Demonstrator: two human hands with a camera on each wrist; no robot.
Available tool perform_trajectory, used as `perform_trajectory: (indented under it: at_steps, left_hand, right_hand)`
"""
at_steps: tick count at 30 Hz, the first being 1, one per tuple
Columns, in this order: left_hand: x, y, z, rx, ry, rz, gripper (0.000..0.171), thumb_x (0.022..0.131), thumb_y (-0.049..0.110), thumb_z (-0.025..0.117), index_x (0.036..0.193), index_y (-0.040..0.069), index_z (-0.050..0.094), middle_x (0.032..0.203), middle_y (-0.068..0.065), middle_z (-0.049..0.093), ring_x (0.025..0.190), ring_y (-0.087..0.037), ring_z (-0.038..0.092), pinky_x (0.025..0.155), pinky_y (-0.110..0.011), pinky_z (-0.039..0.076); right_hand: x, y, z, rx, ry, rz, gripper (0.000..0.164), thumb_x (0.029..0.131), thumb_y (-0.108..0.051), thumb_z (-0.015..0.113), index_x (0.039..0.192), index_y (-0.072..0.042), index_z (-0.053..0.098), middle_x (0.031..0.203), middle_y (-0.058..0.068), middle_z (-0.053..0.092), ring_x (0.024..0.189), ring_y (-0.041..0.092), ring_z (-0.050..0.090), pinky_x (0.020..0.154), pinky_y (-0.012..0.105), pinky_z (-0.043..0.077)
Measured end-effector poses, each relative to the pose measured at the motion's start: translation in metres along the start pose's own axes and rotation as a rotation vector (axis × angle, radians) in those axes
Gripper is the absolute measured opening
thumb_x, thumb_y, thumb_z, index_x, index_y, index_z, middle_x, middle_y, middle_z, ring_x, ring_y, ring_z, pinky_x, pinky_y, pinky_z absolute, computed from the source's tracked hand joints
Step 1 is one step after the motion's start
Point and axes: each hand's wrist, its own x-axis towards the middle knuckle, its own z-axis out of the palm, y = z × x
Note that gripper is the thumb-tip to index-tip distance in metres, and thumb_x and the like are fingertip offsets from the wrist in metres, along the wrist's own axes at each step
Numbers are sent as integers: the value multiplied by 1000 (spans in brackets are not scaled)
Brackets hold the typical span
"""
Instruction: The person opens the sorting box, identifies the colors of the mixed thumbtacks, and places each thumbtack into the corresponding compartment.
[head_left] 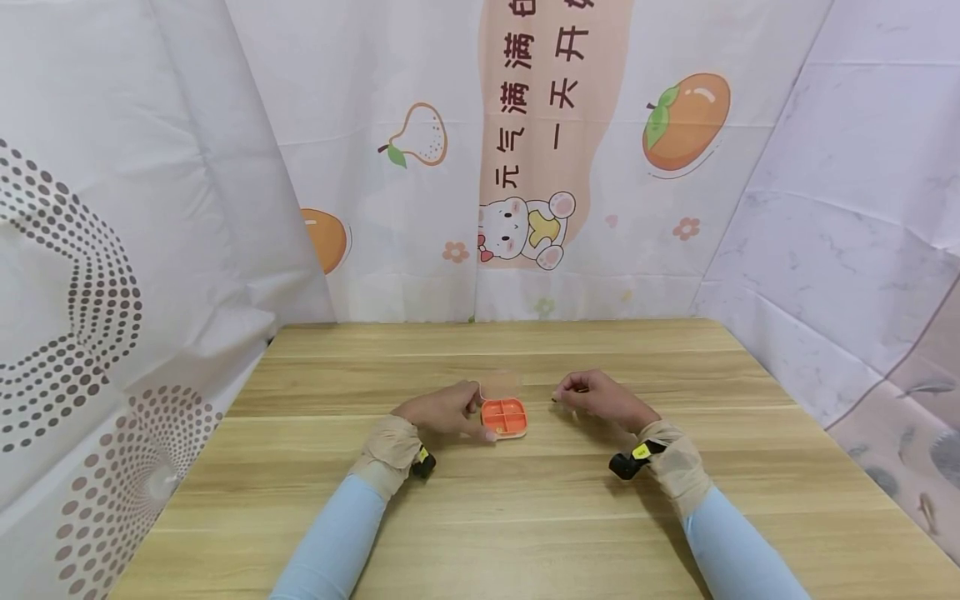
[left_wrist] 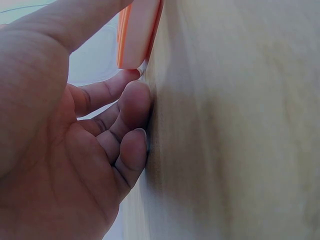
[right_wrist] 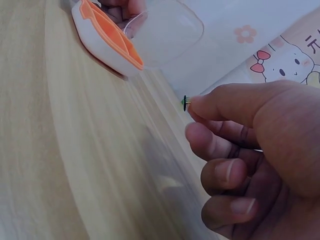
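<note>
An orange and white pill box (head_left: 504,417) with several compartments lies on the table, its clear lid (head_left: 500,384) standing open at the back. A small yellowish thing sits in its front left compartment. My left hand (head_left: 452,409) holds the box from the left, thumb along the front edge and curled fingers at the side, as the left wrist view shows partly. To the right of the box, my right hand (head_left: 597,395) pinches a small stud earring (right_wrist: 186,103) between thumb and index finger. It has a dark-rimmed disc with some green and a short yellowish post.
Both hands work over a wood-grain table (head_left: 480,517). Behind it hangs a printed curtain (head_left: 420,250), with more patterned cloth on the left and right sides. A black wrist camera (head_left: 626,465) sticks out below the right wrist, another (head_left: 423,462) beside the left.
</note>
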Motion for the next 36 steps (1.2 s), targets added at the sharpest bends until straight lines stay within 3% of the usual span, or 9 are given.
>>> perform_trajectory:
  at_steps: [21,36]
  left_hand:
    - [1,-1,1,-8,-3,-2,62,78,48,78,112,7,46,99,-8,46,87,-15,43,71,-26,39]
    - [1,-4,2,-26,2,18,61,78,47,78,111,7,45,96,-6,44,86,-15,42,70,-25,37]
  right_hand:
    - [3,-2,6,-43,-21,-2,26,98,-34,60,106,-10,68,91,10,63,69,20,50,58,29,43]
    - [3,-5,13,-28,-41,-18,21,100,-27,57,107,-11,68,92,11,63,61,15,42,55,28,39]
